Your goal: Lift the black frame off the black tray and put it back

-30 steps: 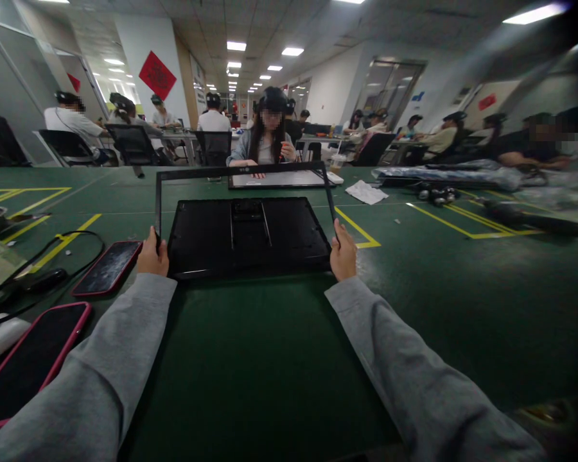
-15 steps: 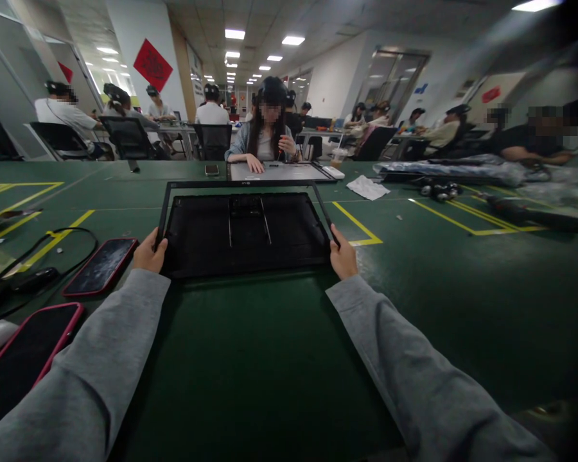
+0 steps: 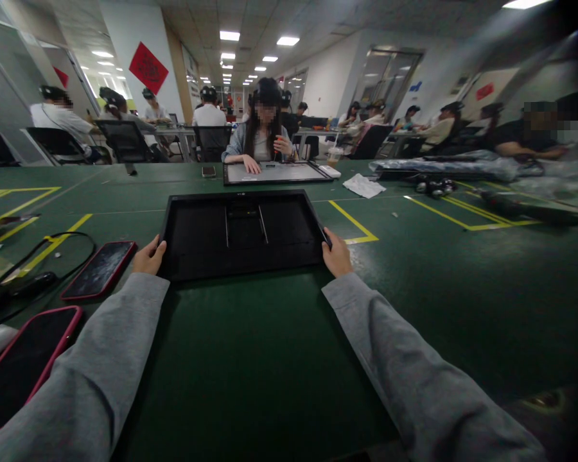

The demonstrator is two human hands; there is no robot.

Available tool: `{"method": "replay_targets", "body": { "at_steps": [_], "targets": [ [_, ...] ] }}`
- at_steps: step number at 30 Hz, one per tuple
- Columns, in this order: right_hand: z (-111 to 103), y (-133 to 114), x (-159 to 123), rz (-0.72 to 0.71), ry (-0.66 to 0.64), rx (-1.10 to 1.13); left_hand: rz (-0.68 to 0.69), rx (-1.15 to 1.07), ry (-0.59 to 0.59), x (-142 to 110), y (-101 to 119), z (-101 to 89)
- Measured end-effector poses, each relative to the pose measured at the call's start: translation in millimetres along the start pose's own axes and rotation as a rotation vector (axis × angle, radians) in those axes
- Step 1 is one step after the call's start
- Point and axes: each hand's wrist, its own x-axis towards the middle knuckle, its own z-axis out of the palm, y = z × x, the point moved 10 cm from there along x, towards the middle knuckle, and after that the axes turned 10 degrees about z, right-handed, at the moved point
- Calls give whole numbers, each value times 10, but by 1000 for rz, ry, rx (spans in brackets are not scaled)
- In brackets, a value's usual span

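A thin black monitor bezel (image 3: 192,195) lies along the rim of a black monitor back cover (image 3: 202,234) on the green table. The shallow cover has its inside facing up, with two thin metal strips near its middle. My left hand (image 3: 149,255) is closed on the bezel at the left side, thumb on top. At the right side, my right hand (image 3: 336,254) grips the same frame, its fingers wrapped around the edge. Whether the bezel is seated all round the cover cannot be made out.
Two phones, a red-edged one (image 3: 99,269) and a pink-cased one (image 3: 29,366), lie left beside a black cable (image 3: 94,247). Across the green table (image 3: 260,359), a person works at a flat panel (image 3: 289,173). A crumpled tissue (image 3: 365,186) and plastic-wrapped parts (image 3: 443,168) lie right.
Both hands have lowered the bezel onto the back cover; the gap seen between them at the far edge has closed. The view has shifted slightly.
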Motion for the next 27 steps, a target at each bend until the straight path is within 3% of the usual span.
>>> {"method": "replay_targets", "body": {
  "at_steps": [3, 6, 11, 13, 15, 17, 21, 24, 27],
  "targets": [
    [-159, -221, -74, -30, 155, -105, -102, -58, -20, -23, 115, 144],
    [-150, -558, -223, -97, 190, -152, -97, -51, -113, -82, 540, 524],
    [172, -993, -535, -231, 8, -142, -4, -102, -412, -439, 1593, 1494],
    [323, -1060, -638, -286, -104, -129, 95, -133, -478, -626, 2013, 1751],
    [427, -1059, -696, -311, -193, -114, 138, -155, -488, -771, 2266, 1870],
    [465, -1023, -702, -305, -235, -93, 137, -171, -477, -852, 2362, 1896],
    [472, -989, -670, -287, -258, -60, 125, -212, -473, -873, 2352, 1880],
    [500, -1010, -666, -307, -282, -51, 103, -236, -438, -802, 2251, 1850],
    [495, -978, -628, -335, -290, -44, 82, -243, -383, -651, 2007, 1736]
  ]
}}
